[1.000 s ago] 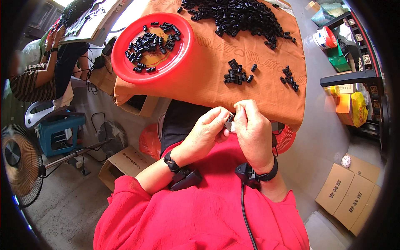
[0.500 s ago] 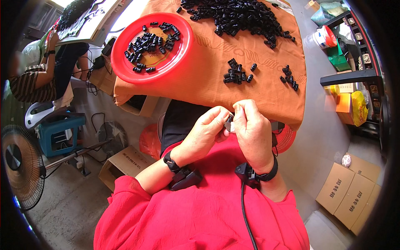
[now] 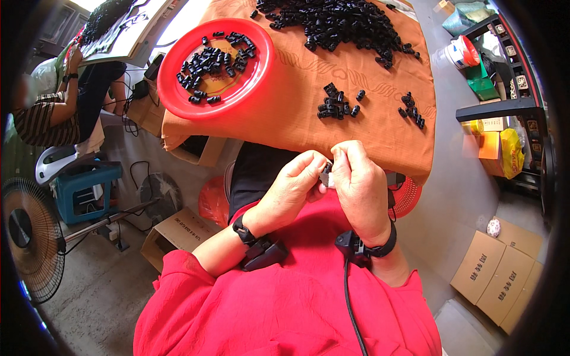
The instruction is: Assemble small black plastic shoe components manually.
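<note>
Both hands meet in front of my chest, just off the near edge of the orange cloth-covered table point(image 3: 279, 121). My left hand point(image 3: 297, 178) pinches a small black plastic part point(image 3: 326, 169), mostly hidden by the fingers. Against it, my right hand point(image 3: 361, 187) has its thumb and fingers pressed together; a small greyish bit shows between the hands, too little to name. Beyond them on the cloth lie a small cluster of black parts point(image 3: 336, 105) and another, smaller cluster point(image 3: 411, 111). A red round tray point(image 3: 265, 77) at the left holds many similar parts.
A big heap of black parts point(image 3: 347, 29) covers the table's far side. At left, another person point(image 3: 50, 115) sits at a second table, near a standing fan point(image 3: 29, 237) and a blue stool point(image 3: 89, 190). Cardboard boxes point(image 3: 493, 276) and a dark shelf point(image 3: 499, 111) stand right.
Almost nothing differs. Both hands stay together at the same place, with only a very slight shift of the right fingers.
</note>
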The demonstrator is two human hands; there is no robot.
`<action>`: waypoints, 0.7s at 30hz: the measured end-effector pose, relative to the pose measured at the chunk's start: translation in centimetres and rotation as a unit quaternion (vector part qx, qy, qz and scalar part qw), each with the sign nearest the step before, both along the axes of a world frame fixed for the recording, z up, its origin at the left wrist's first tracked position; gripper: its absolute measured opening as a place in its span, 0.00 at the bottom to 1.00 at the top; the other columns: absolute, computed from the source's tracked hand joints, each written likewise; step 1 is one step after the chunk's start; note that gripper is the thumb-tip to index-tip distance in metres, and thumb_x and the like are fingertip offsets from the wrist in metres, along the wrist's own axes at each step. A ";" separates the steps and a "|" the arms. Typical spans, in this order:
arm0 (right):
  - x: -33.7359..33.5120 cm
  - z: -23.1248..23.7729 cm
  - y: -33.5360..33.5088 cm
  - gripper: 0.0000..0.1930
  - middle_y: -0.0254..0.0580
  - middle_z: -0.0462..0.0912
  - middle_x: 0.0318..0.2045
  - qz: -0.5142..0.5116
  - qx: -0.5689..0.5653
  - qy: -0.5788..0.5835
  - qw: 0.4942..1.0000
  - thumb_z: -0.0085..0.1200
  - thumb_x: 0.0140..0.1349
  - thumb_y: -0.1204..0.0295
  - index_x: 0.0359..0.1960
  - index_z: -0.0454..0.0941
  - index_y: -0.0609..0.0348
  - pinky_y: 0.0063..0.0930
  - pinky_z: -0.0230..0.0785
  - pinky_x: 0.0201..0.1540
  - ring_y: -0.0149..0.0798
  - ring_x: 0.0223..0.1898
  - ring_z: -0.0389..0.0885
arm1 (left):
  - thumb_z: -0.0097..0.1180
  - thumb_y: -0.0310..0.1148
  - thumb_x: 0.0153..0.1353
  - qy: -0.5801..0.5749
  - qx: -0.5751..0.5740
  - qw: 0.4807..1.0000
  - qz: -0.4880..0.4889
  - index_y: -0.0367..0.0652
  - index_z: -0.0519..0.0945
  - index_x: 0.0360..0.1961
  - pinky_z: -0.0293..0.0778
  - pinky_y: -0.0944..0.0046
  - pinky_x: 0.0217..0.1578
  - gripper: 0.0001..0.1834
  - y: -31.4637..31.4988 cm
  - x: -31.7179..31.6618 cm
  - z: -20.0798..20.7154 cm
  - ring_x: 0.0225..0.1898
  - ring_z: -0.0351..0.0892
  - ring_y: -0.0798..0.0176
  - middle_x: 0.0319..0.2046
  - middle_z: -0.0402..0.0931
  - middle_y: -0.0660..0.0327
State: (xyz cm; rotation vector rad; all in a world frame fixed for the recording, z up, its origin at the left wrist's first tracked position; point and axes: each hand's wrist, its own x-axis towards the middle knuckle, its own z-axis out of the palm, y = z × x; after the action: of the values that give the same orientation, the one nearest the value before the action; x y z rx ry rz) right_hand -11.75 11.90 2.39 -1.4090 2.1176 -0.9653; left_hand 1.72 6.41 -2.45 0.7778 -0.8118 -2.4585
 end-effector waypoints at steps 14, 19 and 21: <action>-0.2 -0.4 0.1 0.04 0.49 0.81 0.21 -0.008 -0.010 -0.025 1.000 0.49 0.71 0.71 0.38 0.74 0.56 0.43 0.72 0.25 0.53 0.24 0.83 | 0.45 0.43 0.76 -0.014 0.003 1.000 -0.005 0.47 0.74 0.39 0.63 0.76 0.27 0.13 0.1 0.0 0.0 0.27 0.67 0.79 0.28 0.72 0.71; 0.0 -0.3 0.2 0.04 0.50 0.81 0.21 -0.013 -0.001 -0.035 0.999 0.49 0.71 0.71 0.38 0.74 0.56 0.43 0.73 0.25 0.53 0.25 0.83 | 0.45 0.43 0.76 0.009 0.017 1.000 -0.004 0.48 0.74 0.39 0.63 0.76 0.27 0.12 0.1 0.0 -0.5 0.27 0.68 0.79 0.29 0.73 0.71; 0.0 -0.2 0.2 0.04 0.50 0.81 0.21 -0.012 0.003 -0.028 1.000 0.49 0.71 0.71 0.38 0.74 0.56 0.43 0.73 0.25 0.53 0.25 0.84 | 0.45 0.43 0.76 0.007 0.019 1.000 -0.005 0.48 0.74 0.39 0.63 0.76 0.27 0.12 0.1 0.0 -0.4 0.27 0.68 0.79 0.28 0.73 0.71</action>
State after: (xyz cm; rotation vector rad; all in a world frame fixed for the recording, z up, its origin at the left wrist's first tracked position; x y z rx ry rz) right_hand -11.72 12.12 2.17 -1.3405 2.1000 -0.9948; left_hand 1.72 6.49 -2.85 0.7708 -0.7685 -2.4914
